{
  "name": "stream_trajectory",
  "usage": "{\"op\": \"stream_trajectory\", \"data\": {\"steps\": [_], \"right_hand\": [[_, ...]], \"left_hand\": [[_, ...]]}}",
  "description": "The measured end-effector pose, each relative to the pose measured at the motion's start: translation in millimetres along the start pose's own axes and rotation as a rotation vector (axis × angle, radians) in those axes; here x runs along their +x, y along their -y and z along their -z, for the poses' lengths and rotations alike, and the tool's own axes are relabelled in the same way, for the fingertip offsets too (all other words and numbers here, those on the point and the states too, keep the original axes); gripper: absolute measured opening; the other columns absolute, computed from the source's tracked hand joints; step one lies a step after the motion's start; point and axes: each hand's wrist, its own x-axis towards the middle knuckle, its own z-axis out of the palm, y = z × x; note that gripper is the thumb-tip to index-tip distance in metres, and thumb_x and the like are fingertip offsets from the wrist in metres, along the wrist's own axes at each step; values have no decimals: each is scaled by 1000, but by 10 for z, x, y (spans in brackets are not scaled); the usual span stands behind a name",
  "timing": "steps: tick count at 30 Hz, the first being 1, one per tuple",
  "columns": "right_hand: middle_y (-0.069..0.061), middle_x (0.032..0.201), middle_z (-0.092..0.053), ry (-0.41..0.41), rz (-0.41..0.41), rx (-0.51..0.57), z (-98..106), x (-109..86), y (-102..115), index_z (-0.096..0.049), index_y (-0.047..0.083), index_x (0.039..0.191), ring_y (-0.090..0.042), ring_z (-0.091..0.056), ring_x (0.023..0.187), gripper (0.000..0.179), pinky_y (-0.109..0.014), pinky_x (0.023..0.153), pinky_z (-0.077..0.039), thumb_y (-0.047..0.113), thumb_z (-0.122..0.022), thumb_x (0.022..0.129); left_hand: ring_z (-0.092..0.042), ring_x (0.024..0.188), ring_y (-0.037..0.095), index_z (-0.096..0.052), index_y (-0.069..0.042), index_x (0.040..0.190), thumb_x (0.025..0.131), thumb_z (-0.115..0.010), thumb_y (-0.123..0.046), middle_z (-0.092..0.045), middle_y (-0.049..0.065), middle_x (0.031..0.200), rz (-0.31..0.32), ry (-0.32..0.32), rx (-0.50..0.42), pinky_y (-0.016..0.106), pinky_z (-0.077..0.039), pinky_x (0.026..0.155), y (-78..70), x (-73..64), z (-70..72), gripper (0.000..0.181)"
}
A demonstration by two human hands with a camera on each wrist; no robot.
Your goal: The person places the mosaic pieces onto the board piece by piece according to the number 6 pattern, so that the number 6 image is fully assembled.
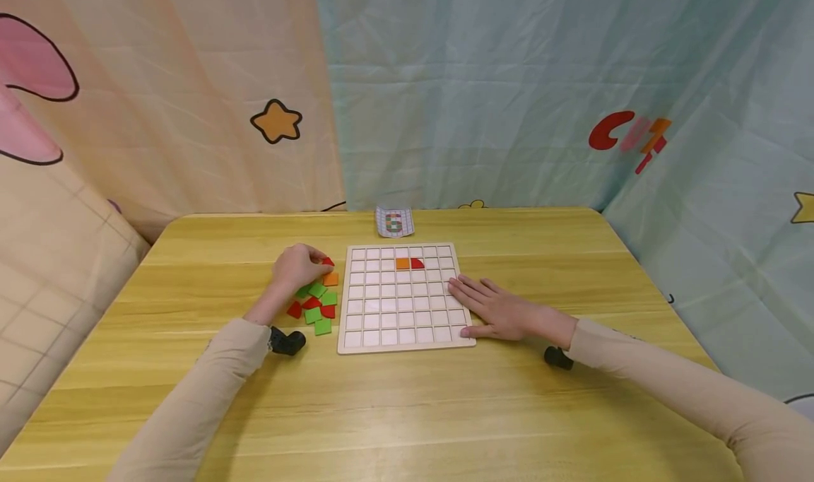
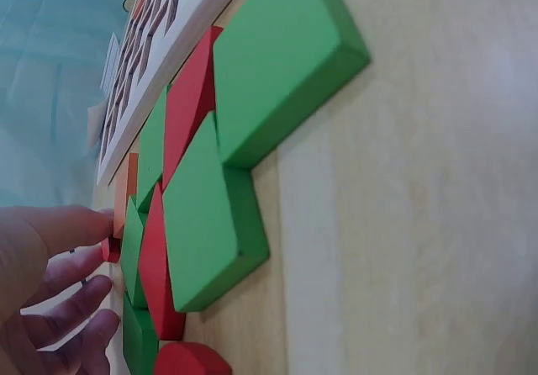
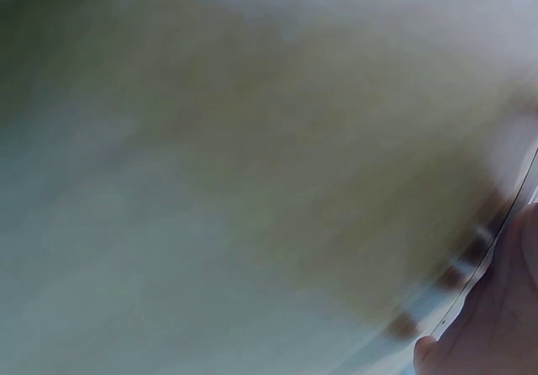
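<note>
My left hand (image 1: pixel 297 266) pinches a red piece (image 1: pixel 327 261) at the far end of a loose group of tiles. In the left wrist view that red piece (image 2: pixel 110 250) shows small between thumb and fingertips. Close by lie an orange square (image 1: pixel 331 279), several green squares (image 1: pixel 323 326) and red quarter-round pieces (image 1: pixel 295 309). To their right is the wooden grid board (image 1: pixel 407 350). One orange square (image 1: pixel 403 263) and a red quarter-round piece (image 1: pixel 417 263) sit side by side in its upper cells. My right hand (image 1: pixel 499 309) rests with spread fingers on the board's right edge.
A small printed card (image 1: pixel 394 222) with a coloured grid pattern lies behind the board, near the back edge of the wooden table (image 1: pixel 407 411). Patterned curtains (image 1: pixel 509 100) hang behind and beside the table.
</note>
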Motion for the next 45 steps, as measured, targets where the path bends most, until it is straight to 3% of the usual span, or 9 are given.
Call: {"op": "stream_trajectory", "data": {"steps": [10, 19, 36, 45], "right_hand": [[-4, 163, 3, 45, -26, -13, 38, 12, 20, -1, 12, 156, -24, 2, 151, 84, -53, 119, -9, 59, -38, 96], [-11, 163, -5, -17, 13, 4, 8, 7, -4, -6, 9, 155, -29, -4, 150, 83, -58, 115, -13, 56, -41, 97], [-3, 163, 3, 55, -31, -22, 21, 14, -4, 0, 13, 155, -23, 2, 151, 85, -52, 119, -9, 61, -38, 96], [-2, 164, 3, 39, -32, -29, 8, 9, -8, -1, 13, 156, -23, 1, 151, 85, -52, 119, -10, 61, -38, 96]], "left_hand": [[-59, 93, 27, -69, -3, 115, 86, -69, -29, -69, 17, 112, -58, 9, 11, 32, -43, 71, 40, 55, -11, 39], [-63, 81, 22, -72, -5, 111, 84, -71, -30, -73, 11, 97, -126, -33, 18, 27, -42, 63, 5, 82, -16, 37], [-61, 77, 19, -73, -9, 110, 82, -73, -32, -73, 8, 97, -191, -3, 16, 24, -39, 55, -220, 87, -80, 36], [-63, 76, 19, -73, -9, 109, 81, -74, -32, -74, 7, 95, -213, 14, 13, 25, -40, 56, -366, 106, -181, 36]]}}
